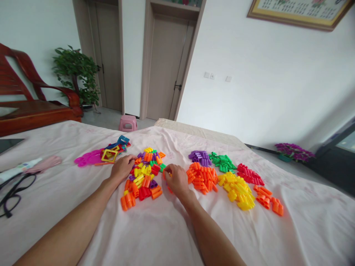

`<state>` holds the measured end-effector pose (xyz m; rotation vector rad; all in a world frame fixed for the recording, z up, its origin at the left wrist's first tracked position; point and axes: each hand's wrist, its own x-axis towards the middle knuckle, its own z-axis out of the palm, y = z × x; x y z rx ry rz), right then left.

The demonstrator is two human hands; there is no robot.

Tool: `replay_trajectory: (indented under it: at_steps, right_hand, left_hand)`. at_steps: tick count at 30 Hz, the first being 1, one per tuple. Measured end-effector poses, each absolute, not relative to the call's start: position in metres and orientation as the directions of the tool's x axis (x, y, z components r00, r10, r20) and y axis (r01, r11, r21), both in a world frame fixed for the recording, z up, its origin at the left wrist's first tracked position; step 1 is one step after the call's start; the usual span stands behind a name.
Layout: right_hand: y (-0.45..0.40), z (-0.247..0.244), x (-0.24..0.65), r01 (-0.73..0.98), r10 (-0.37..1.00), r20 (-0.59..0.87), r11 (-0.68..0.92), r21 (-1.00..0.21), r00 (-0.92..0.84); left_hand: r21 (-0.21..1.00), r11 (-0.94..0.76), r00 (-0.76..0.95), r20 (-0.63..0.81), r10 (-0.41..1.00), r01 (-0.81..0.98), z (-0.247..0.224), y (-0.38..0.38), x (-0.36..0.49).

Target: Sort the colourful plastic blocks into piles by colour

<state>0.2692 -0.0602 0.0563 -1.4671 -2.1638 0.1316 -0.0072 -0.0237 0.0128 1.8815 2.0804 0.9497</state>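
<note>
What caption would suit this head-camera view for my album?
Left hand and right hand at a mixed pile of bright pieces, colour-grouped piles alongside.

The person's arms are bare all the way to the bottom edge of the view. Left forearm (73,220) and right forearm (209,231) both look pretty slim, tapering smoothly into bare wrists (111,181). Left grip (122,168) and right grip (176,180) are just plain ungloved human hands, finer detail's kinda soft.
</note>
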Motion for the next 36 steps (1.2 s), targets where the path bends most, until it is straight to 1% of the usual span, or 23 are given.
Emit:
replay_trajectory:
  at_steps: [2,6,8,10,13,15,18,21,25,30,34,36]
  right_hand:
    - [-0.059,0.060,0.274,0.833,0.894,0.359,0.403,-0.378,-0.269]
    - [-0.059,0.063,0.276,0.834,0.881,0.358,0.433,-0.342,-0.310]
    - [-0.057,0.064,0.278,0.821,0.877,0.362,0.443,-0.359,-0.315]
    - [-0.050,0.068,0.285,0.787,0.887,0.376,0.427,-0.446,-0.268]
    - [-0.036,0.080,0.312,0.712,0.924,0.356,0.341,-0.613,-0.136]
    - [-0.027,0.091,0.340,0.708,0.949,0.309,0.261,-0.656,-0.064]
    - [-0.022,0.105,0.381,0.778,0.964,0.263,0.152,-0.610,0.018]
    - [-0.024,0.109,0.405,0.834,0.969,0.242,0.089,-0.545,0.055]
    - [-0.026,0.107,0.410,0.855,0.984,0.173,0.065,-0.514,0.030]
    - [-0.029,0.111,0.403,0.881,0.991,0.132,0.047,-0.470,0.018]
    - [-0.034,0.116,0.401,0.915,0.997,0.078,0.017,-0.402,0.015]
    - [-0.036,0.119,0.400,0.935,0.994,0.098,-0.017,-0.355,0.055]
  left_hand:
    - [0.557,-0.003,-0.183,0.278,0.943,0.830,0.013,-0.024,-0.007]
    - [0.555,0.000,-0.182,0.272,0.945,0.832,0.014,-0.024,-0.007]
    - [0.554,0.002,-0.181,0.268,0.946,0.833,0.014,-0.024,-0.007]
    - [0.553,0.005,-0.181,0.264,0.948,0.833,0.013,-0.024,-0.007]
    - [0.550,0.012,-0.182,0.256,0.949,0.835,0.013,-0.023,-0.008]
    - [0.543,0.013,-0.179,0.253,0.951,0.840,0.013,-0.024,-0.007]
    - [0.528,0.020,-0.176,0.247,0.953,0.849,0.015,-0.024,-0.007]
    - [0.520,0.030,-0.180,0.241,0.954,0.854,0.016,-0.024,-0.007]
    - [0.520,0.018,-0.168,0.242,0.956,0.854,0.015,-0.023,-0.007]
    - [0.517,0.022,-0.167,0.234,0.958,0.856,0.014,-0.023,-0.008]
    - [0.517,0.028,-0.168,0.226,0.960,0.856,0.014,-0.023,-0.007]
    - [0.517,0.032,-0.172,0.225,0.959,0.855,0.015,-0.023,-0.007]
